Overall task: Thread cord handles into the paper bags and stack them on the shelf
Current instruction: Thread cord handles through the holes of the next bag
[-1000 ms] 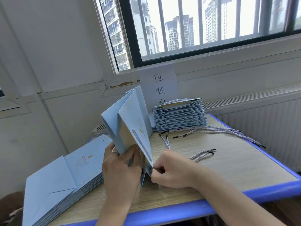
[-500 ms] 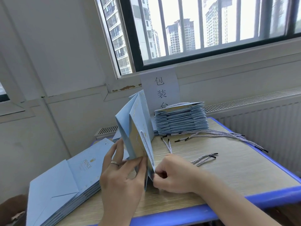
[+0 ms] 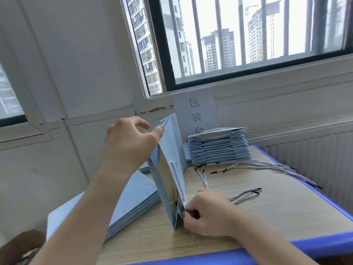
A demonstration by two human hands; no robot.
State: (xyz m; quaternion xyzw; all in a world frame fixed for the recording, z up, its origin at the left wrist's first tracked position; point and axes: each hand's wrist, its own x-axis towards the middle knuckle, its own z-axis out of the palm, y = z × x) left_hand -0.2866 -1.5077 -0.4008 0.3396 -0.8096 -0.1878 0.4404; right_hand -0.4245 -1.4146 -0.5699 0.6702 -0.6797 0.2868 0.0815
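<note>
Head view, threading step: left hand [image 3: 131,144] pinches the bag [image 3: 170,169] at its 12 o'clock corner, the bag standing on edge on the table [image 3: 248,217]. The right hand [image 3: 208,213] pinches its 5 o'clock edge — next, I judge, seat the cord [image 3: 176,180] tip in its hole.

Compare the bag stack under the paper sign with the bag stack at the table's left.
The far stack shows a cord handle on its top bag; the left stack shows none. The far stack is piled higher; the left stack lies lower. Both are flat-folded light blue paper bags on the table.
</note>
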